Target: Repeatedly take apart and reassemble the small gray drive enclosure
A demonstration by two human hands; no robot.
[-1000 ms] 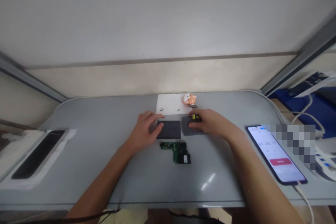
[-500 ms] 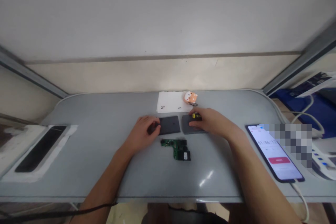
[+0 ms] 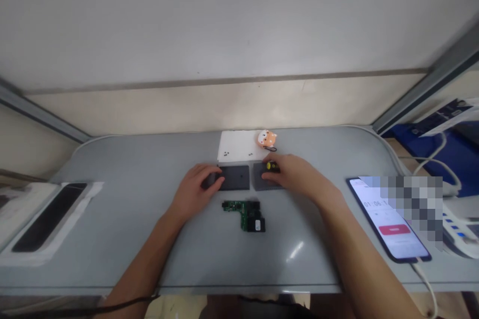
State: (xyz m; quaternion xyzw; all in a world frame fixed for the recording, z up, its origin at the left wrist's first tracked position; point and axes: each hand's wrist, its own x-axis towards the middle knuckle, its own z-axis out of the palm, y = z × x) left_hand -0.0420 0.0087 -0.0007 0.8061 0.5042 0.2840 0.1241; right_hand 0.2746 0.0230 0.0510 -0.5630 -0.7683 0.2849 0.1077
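A dark rectangular cover [image 3: 235, 178] lies flat on the grey table, its left end between the thumb and fingers of my left hand [image 3: 199, 188]. Just to its right, across a narrow gap, is a second dark cover [image 3: 258, 179]. My right hand [image 3: 286, 170] rests over that one, partly hiding it, and is closed around a short black handle with a yellow end [image 3: 271, 165]; the rest of this tool is hidden. Nearer to me than the covers lies a green circuit board [image 3: 245, 213] with black parts and a white label.
Behind the covers, white paper [image 3: 237, 144] bears several tiny dark screws [image 3: 226, 153] and an orange-and-white animal-shaped case [image 3: 266, 138]. A lit phone [image 3: 391, 229] with a cable lies right, beside a white power strip [image 3: 458, 234]. A dark slab [image 3: 48, 217] lies left.
The view has shifted slightly, moving the table's contents left. My left thumb reaches further along the cover's near edge, and the cover sits straighter. My right hand still holds the yellow-ended handle.
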